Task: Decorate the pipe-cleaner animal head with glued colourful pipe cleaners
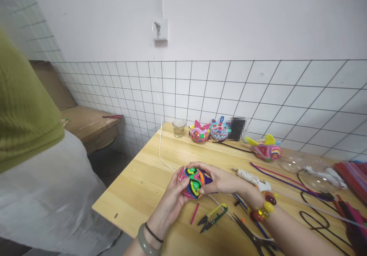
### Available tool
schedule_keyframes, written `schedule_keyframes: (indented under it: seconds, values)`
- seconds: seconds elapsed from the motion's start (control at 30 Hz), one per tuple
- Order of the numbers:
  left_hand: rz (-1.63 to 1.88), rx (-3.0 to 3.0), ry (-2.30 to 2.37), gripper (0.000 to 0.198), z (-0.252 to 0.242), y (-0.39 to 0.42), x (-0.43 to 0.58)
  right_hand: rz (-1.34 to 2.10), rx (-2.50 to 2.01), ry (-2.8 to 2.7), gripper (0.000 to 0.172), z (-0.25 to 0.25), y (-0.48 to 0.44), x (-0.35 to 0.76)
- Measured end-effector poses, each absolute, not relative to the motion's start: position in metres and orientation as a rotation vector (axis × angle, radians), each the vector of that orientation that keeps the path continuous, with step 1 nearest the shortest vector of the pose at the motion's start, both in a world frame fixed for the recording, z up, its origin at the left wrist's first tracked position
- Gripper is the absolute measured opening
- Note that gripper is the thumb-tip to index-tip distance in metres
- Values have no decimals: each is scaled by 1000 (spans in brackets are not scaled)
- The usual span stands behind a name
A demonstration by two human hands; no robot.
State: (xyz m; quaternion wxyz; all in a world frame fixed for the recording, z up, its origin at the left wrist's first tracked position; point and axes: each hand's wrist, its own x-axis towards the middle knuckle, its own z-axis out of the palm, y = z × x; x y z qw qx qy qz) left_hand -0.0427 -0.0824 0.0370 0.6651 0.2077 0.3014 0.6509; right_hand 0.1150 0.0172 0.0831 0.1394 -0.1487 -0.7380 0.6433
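A round ornament (192,182) covered in coloured pipe cleaners, pink, green, yellow, black and orange, is held just above the wooden table (143,172). My left hand (175,191) cups it from the left and below, thumb across its front. From the right and top, my right hand (215,177) closes round it, and a purple part shows under that palm. Below the hands lie yellow-and-green thread snips (212,217), a short pink pipe cleaner piece (194,214) and dark scissors (252,235). A white glue gun (252,178) rests by my right forearm.
Along the wall stand a glass (179,128) and several finished-looking ornaments (200,132). Clear plastic balls (294,163), loose pipe cleaners (289,179) and a white cord (159,149) lie about. A person in a green top (28,114) stands at left, near cardboard boxes (88,122).
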Motion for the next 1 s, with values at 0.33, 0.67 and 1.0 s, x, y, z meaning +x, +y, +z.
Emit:
schedule_keyframes:
  seconds: [0.33, 0.67, 1.0]
  values:
    - [1454, 530, 666, 48, 40, -86, -47, 1779, -387, -2320, 65, 108, 22, 111]
    - [1491, 471, 645, 69, 43, -84, -43, 1601, -437, -2457, 96, 106, 26, 116]
    - [1648, 349, 599, 68, 39, -79, -34, 1047, -694, -2459, 103, 120, 27, 125]
